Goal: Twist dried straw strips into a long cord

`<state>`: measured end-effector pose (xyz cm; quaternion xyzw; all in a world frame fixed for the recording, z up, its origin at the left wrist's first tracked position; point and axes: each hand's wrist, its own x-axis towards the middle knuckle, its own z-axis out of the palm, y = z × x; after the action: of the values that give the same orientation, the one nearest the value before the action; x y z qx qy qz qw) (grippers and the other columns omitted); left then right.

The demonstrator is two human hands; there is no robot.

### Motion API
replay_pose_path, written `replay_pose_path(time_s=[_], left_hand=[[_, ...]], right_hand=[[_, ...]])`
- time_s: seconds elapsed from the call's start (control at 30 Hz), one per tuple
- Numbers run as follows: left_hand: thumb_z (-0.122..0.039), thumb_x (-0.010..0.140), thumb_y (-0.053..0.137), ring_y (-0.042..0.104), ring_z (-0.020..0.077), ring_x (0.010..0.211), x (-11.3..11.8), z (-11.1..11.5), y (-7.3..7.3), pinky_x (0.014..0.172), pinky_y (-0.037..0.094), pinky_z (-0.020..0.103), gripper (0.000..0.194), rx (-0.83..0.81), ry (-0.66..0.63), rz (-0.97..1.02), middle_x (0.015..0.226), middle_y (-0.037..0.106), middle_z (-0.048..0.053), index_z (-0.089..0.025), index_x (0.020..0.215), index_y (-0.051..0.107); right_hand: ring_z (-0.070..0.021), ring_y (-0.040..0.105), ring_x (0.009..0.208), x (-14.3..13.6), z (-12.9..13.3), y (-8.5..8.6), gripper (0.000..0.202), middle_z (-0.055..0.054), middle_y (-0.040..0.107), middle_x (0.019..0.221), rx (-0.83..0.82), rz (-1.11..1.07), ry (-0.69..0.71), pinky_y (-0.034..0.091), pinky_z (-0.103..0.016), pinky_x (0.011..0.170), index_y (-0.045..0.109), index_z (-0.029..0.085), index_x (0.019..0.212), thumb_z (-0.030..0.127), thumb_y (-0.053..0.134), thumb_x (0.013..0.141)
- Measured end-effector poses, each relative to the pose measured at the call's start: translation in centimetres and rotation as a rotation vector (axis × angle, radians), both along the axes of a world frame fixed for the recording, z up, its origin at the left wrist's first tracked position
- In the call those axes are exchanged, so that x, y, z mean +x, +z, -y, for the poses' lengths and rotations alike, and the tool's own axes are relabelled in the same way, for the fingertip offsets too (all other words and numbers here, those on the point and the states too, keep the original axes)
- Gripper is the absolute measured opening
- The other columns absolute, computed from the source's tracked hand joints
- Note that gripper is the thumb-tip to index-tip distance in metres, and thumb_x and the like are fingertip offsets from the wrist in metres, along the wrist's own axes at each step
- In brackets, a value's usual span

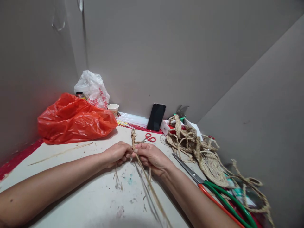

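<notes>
A short braided straw piece (pixel 133 136) stands up between my two hands over the middle of the pale board. My left hand (pixel 120 153) is closed, its fingers pinching the lower end of the braid. Against it, my right hand (pixel 150 156) pinches the same spot with thumb and forefinger. Long loose straw strands (pixel 153 193) run from the fingers down toward the front edge of the view. Thinner strands hang below the left hand. Just behind the right hand lies a small pair of scissors (pixel 148 138) with red handles.
Large shears (pixel 201 182) with green and orange handles lie at right, beside a heap of braided straw (pixel 209 158). A phone (pixel 156 116) leans on the back wall. A paper cup (pixel 113 108), a red plastic bag (pixel 76 122) and a white bag (pixel 91 87) stand back left.
</notes>
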<state>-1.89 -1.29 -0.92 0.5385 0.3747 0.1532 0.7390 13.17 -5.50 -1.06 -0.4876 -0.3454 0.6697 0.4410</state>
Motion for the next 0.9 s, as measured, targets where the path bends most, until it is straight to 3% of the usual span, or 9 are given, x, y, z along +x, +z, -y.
replay_pose_path(time_s=[0.23,0.43,0.53,0.67,0.9], left_hand=[[-0.028,0.067,0.043,0.015,0.0048,0.035,-0.3,-0.2,0.0,0.034,0.008,0.022,0.019,0.060,-0.013,-0.109,0.042,0.026,-0.007,-0.014,0.057,0.052],[-0.032,0.069,0.049,0.014,0.0041,0.034,-0.3,-0.2,0.4,0.034,0.006,0.022,0.019,0.017,-0.057,-0.099,0.040,0.027,-0.008,-0.016,0.058,0.050],[-0.034,0.071,0.050,0.012,0.0042,0.034,-0.4,-0.2,0.2,0.034,0.005,0.022,0.021,-0.010,-0.093,-0.068,0.039,0.025,-0.009,-0.015,0.063,0.055],[-0.035,0.071,0.052,0.013,0.0045,0.033,-0.3,-0.4,-0.1,0.034,0.007,0.022,0.021,-0.003,-0.092,-0.064,0.037,0.026,-0.009,-0.015,0.064,0.057],[-0.035,0.072,0.051,0.016,0.0049,0.031,-0.2,-0.3,0.1,0.035,0.008,0.024,0.023,0.128,-0.053,-0.042,0.034,0.029,-0.009,-0.017,0.058,0.053]], right_hand=[[-0.0009,0.025,0.031,0.2,0.0,0.4,0.019,0.004,0.058,0.046,0.009,0.125,0.078,0.008,-0.017,0.033,0.053,0.015,0.072,0.020,0.066,0.059],[-0.0093,0.053,0.047,0.2,0.2,0.4,0.016,0.000,0.065,0.057,0.077,0.234,0.071,0.033,-0.018,0.043,0.055,0.016,0.074,0.018,0.063,0.060],[-0.0110,0.058,0.054,0.2,0.2,0.3,0.013,0.000,0.066,0.059,0.133,0.286,0.082,0.038,-0.020,0.050,0.055,0.016,0.074,0.017,0.060,0.062],[-0.0091,0.054,0.052,0.4,0.3,0.4,0.012,0.000,0.064,0.058,0.175,0.324,0.107,0.036,-0.019,0.049,0.058,0.014,0.075,0.017,0.061,0.065],[-0.0024,0.031,0.039,1.8,0.1,1.2,0.024,0.000,0.064,0.065,0.124,0.270,0.275,0.019,-0.019,0.037,0.064,0.012,0.084,0.028,0.068,0.066]])
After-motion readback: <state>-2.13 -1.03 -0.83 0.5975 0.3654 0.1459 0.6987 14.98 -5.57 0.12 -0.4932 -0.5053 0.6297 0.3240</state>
